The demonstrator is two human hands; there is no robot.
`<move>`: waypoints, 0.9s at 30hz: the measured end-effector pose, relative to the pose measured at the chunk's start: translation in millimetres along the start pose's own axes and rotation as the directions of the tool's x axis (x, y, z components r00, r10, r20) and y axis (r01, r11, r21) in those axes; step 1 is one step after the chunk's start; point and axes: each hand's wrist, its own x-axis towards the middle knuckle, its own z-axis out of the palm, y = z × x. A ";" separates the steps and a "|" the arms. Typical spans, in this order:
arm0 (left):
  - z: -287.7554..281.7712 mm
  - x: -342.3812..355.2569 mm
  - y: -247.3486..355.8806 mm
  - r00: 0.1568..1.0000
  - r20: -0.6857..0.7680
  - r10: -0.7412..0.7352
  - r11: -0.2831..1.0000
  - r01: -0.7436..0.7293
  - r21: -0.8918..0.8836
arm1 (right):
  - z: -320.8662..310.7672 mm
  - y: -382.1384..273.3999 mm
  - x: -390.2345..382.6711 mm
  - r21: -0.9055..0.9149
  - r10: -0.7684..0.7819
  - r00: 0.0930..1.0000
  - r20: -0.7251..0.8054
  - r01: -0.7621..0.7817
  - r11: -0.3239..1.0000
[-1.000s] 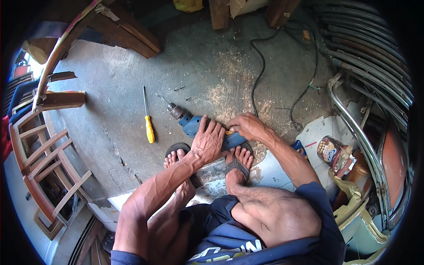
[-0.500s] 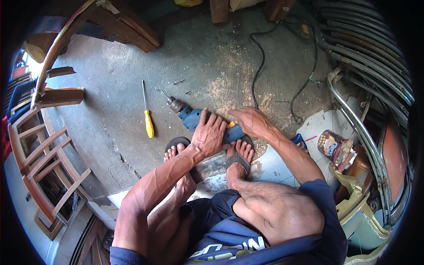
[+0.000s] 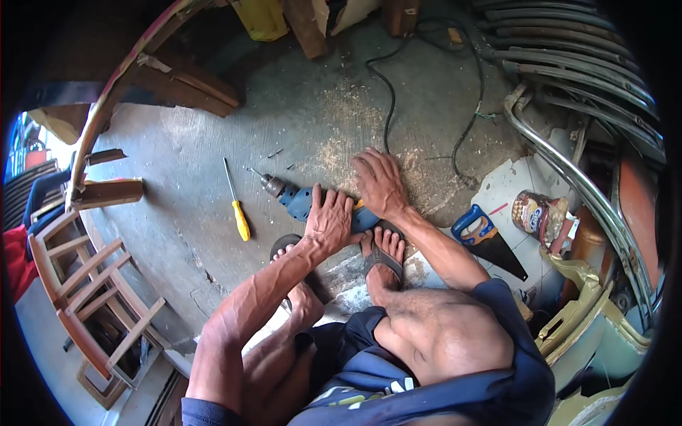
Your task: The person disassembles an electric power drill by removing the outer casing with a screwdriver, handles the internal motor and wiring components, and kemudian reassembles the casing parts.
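A blue power drill (image 3: 298, 204) lies on the floor in front of my feet, its chuck and thin bit pointing to the far left. My left hand (image 3: 328, 220) grips it from above, fingers curved over the body. My right hand (image 3: 380, 183) is beside the drill's rear end, palm down, fingers stretched and a little apart, holding nothing. Part of the drill's rear is hidden under my hands. To the left of the drill is a screwdriver (image 3: 240, 216) with a yellow handle. Small dark bits or screws (image 3: 275, 153) are scattered just beyond the chuck.
A handsaw (image 3: 486, 238) with a blue handle lies right of my right forearm, near a jar-like container (image 3: 529, 211). Metal tubing (image 3: 561, 167) is stacked at the right. A wooden chair frame (image 3: 92, 298) stands left. A black cord (image 3: 389, 106) and sawdust (image 3: 341, 117) cover the floor ahead.
My right hand has moved forward and left, its fingers now stretched out. My left hand stays on the drill. The handsaw, mostly behind my right arm before, now shows whole. The view has shifted.
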 end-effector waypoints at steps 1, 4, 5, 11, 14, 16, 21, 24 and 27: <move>-1.9 3.6 2.0 1.000 0.006 0.003 1.000 -0.003 0.003 | -2.9 8.2 -0.6 0.105 0.072 0.994 -0.077 -0.064 0.992; -2.1 -0.2 0.9 1.000 0.004 -0.002 1.000 0.002 -0.018 | -33.2 15.6 -6.5 0.263 0.431 0.893 -0.129 -0.388 0.883; -5.0 -2.0 3.6 0.998 0.068 -0.014 1.000 0.016 -0.026 | -45.7 16.3 -10.2 0.255 0.435 0.890 -0.135 -0.393 0.884; -10.5 3.7 2.2 0.992 0.126 -0.025 1.000 0.027 -0.014 | -92.6 -21.3 27.9 0.181 0.275 0.869 -0.412 -0.218 0.959; -5.7 1.2 0.1 0.991 0.131 -0.027 1.000 0.028 -0.003 | -47.7 -30.3 28.6 -0.035 -0.050 0.890 -0.453 0.039 0.999; -3.0 4.1 2.6 0.999 0.052 0.005 0.999 -0.007 0.042 | -15.4 -12.6 4.8 -0.084 0.004 0.942 -0.335 -0.034 0.996; -3.6 2.4 0.1 0.998 0.053 -0.028 0.999 0.029 -0.019 | -3.0 -1.9 -1.6 0.053 0.236 0.945 -0.226 -0.230 0.972; 2.9 -6.4 4.3 0.998 0.048 -0.028 0.999 0.030 -0.040 | -7.6 2.4 -30.8 0.360 0.781 0.589 -0.207 -0.696 0.621; 9.3 -19.2 3.1 0.985 -0.166 -0.051 0.997 0.039 -0.070 | -28.6 4.7 -56.3 0.506 0.759 0.347 0.551 -0.862 0.027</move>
